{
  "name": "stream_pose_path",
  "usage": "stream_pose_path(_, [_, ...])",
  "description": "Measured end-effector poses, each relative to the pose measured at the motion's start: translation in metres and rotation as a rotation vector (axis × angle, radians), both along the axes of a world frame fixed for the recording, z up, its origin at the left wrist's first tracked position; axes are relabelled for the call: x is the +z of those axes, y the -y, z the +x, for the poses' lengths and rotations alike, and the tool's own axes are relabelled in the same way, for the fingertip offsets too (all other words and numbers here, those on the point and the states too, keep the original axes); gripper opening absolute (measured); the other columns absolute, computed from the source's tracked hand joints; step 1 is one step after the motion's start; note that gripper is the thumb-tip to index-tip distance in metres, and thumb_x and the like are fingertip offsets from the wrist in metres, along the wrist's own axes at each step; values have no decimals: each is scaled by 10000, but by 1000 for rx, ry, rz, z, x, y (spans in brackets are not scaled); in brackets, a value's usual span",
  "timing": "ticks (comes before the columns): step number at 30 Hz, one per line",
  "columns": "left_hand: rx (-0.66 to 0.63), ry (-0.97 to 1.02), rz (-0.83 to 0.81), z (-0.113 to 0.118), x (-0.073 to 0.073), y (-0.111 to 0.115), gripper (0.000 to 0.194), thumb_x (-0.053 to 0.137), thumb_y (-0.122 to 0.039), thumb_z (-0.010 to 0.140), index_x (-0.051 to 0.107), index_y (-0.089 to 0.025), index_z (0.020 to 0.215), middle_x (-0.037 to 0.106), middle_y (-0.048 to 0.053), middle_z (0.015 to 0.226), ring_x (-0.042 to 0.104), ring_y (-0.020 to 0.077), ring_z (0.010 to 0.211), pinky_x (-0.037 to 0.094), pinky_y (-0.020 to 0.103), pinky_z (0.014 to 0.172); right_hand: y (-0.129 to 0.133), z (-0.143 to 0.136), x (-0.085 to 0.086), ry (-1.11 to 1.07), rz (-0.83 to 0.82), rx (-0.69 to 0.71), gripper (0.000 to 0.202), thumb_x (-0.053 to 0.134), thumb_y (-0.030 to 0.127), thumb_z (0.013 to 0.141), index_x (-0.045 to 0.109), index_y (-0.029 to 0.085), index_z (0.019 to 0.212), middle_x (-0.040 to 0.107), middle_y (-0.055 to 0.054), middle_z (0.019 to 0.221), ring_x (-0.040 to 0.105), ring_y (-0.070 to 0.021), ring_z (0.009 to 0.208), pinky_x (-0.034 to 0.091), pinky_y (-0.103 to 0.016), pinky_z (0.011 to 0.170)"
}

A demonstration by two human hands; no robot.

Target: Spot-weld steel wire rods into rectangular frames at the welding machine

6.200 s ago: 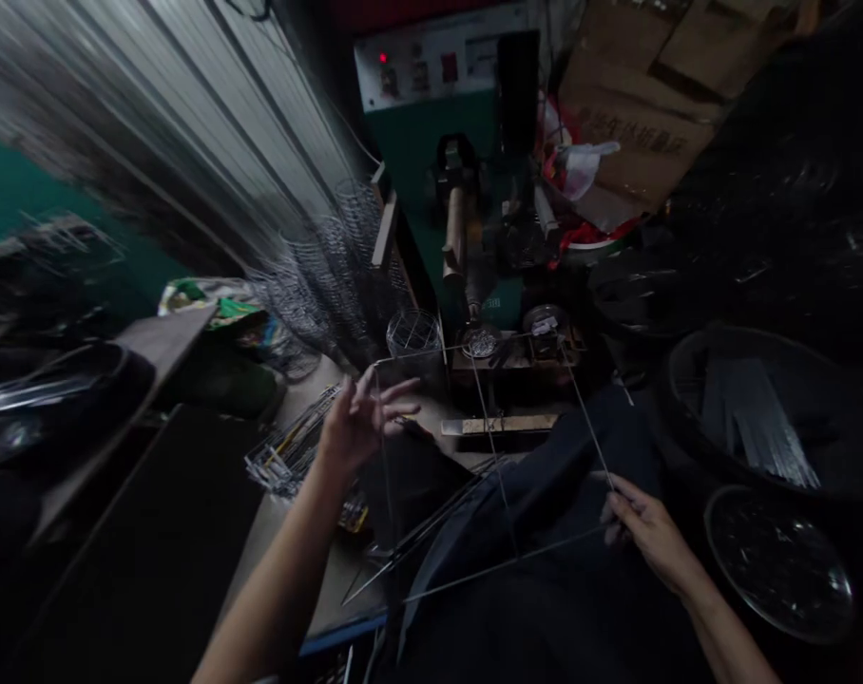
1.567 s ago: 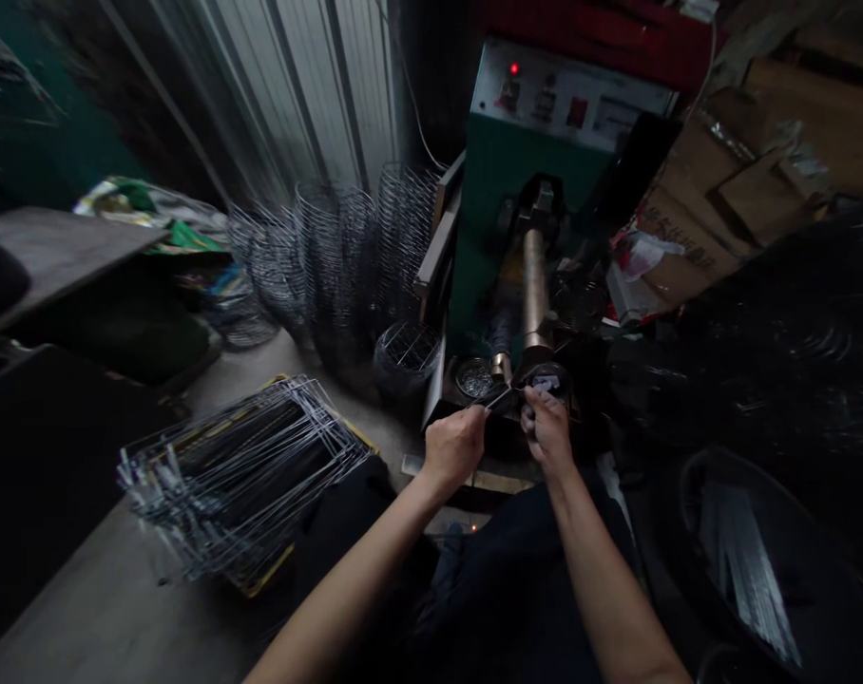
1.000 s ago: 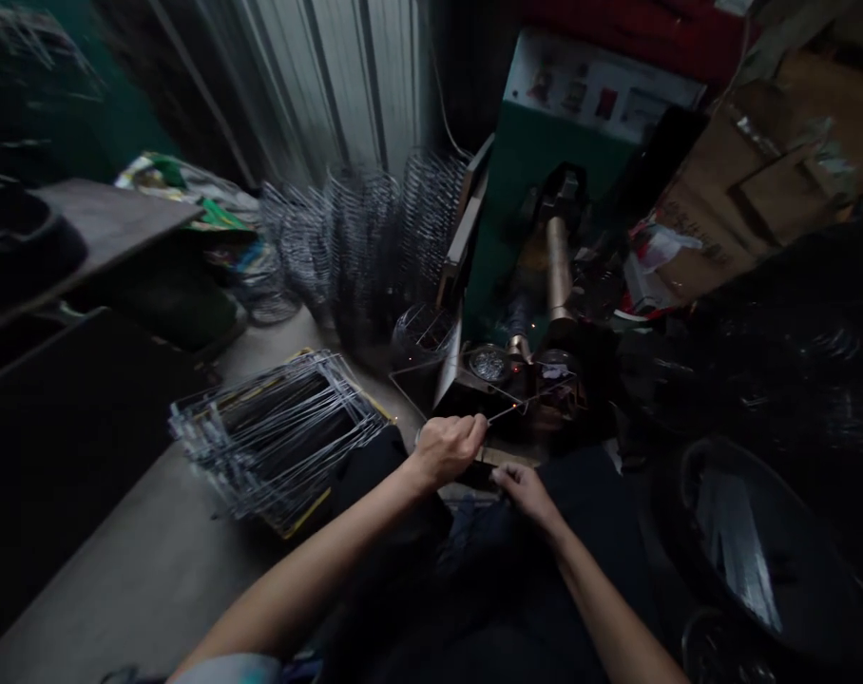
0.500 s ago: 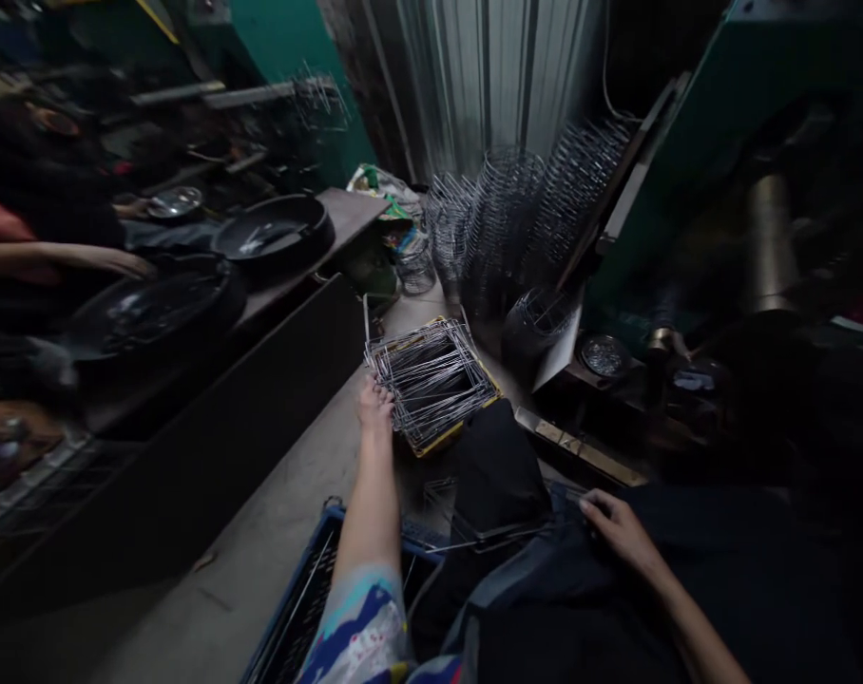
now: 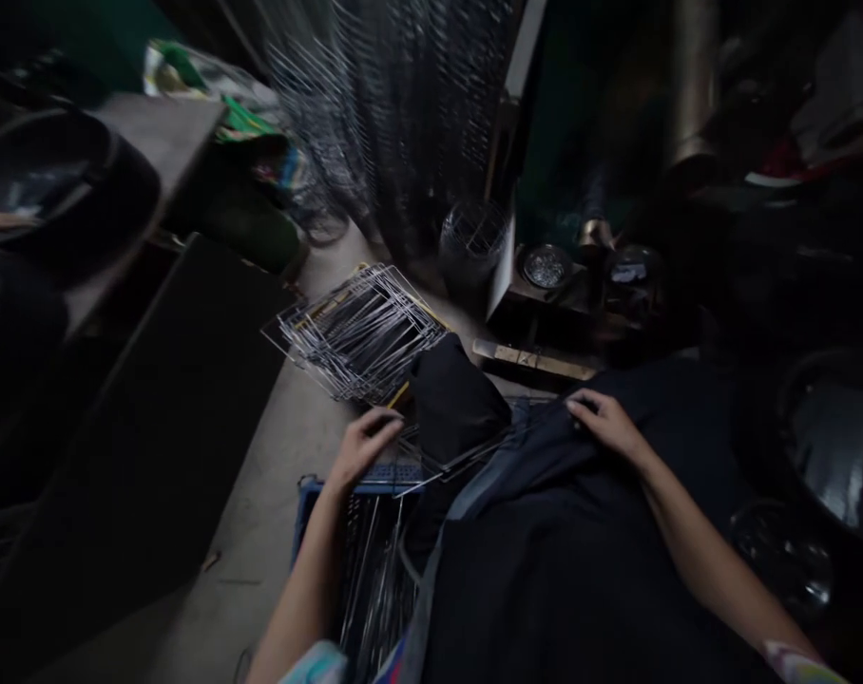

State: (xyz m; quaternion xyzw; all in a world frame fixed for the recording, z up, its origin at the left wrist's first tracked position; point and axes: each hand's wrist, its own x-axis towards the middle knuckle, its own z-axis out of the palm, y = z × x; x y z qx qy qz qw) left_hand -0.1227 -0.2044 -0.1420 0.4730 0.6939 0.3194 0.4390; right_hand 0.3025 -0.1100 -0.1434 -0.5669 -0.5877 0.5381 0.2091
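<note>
My left hand (image 5: 366,446) hovers over the near side of a pile of rectangular wire frames (image 5: 364,332), thumb and fingers a little apart and nothing visible in them. Across my dark-clad legs lies a single wire frame (image 5: 467,463), its far end running toward my right hand (image 5: 606,425). That hand rests curled on the dark cloth (image 5: 546,532); whatever its fingers close on is hidden. Under my left forearm stands a blue crate (image 5: 389,480) with thin wire pieces (image 5: 374,579) inside.
Tall stacks of wire baskets (image 5: 410,114) stand at the back, blurred. A dark board (image 5: 139,427) edges the floor on the left, below a bench with a round black tub (image 5: 118,190). A bowl of small shiny parts (image 5: 546,266) sits beside the machine at right.
My left hand has drawn back from the left edge of the frame pile toward my lap. My right hand stays on the cloth. The view has turned right and down.
</note>
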Motion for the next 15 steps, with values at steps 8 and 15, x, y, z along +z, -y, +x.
stream_pose_path(8, [-744, -408, 159, 79, 26, 9, 331, 446, -312, 956, 520, -179, 662, 514, 53, 780, 472, 186, 768, 388, 294, 701, -18, 47, 47, 230, 275, 2, 320, 562, 465, 894, 703, 186, 963, 694, -31, 837, 614, -181, 704, 452, -268, 651])
stream_pose_path(15, [-842, -342, 149, 87, 69, -71, 389, 457, -362, 932, 452, -179, 588, 458, 16, 718, 461, 130, 636, 360, 234, 608, -4, 185, 66, 355, 407, -477, 347, 607, 489, 844, 684, 177, 976, 688, -40, 808, 630, -187, 681, 482, -278, 650])
